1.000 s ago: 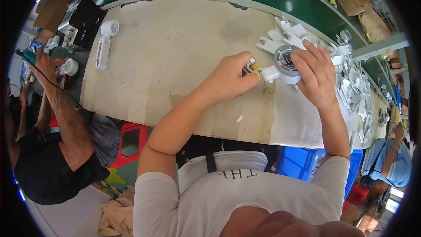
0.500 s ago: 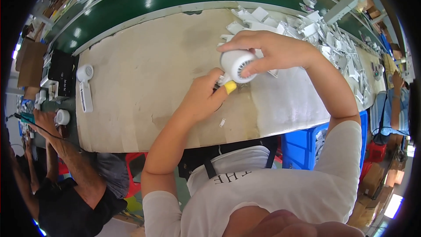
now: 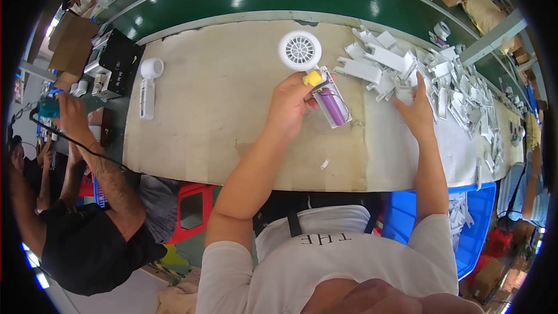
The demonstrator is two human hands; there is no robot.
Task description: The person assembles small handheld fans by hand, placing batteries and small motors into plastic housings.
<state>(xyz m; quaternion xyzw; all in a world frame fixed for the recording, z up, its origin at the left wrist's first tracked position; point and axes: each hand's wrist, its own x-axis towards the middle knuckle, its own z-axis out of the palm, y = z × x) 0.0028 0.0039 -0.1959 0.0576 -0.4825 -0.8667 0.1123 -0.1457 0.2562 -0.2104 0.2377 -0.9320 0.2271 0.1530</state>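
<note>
Plainly one held fan [image 3: 300,50], one purple cylinder [image 3: 334,108]

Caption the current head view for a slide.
Left hand holding a white fan-like device with its purple cylinder exposed, right hand at a pile of white plastic parts.

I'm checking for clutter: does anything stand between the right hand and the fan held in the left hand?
Nothing visible stands in the direct gap: bare tabletop shows between the right hand and the fan's open handle. Loose white parts lie along the gap's far side, close to that hand.
</note>
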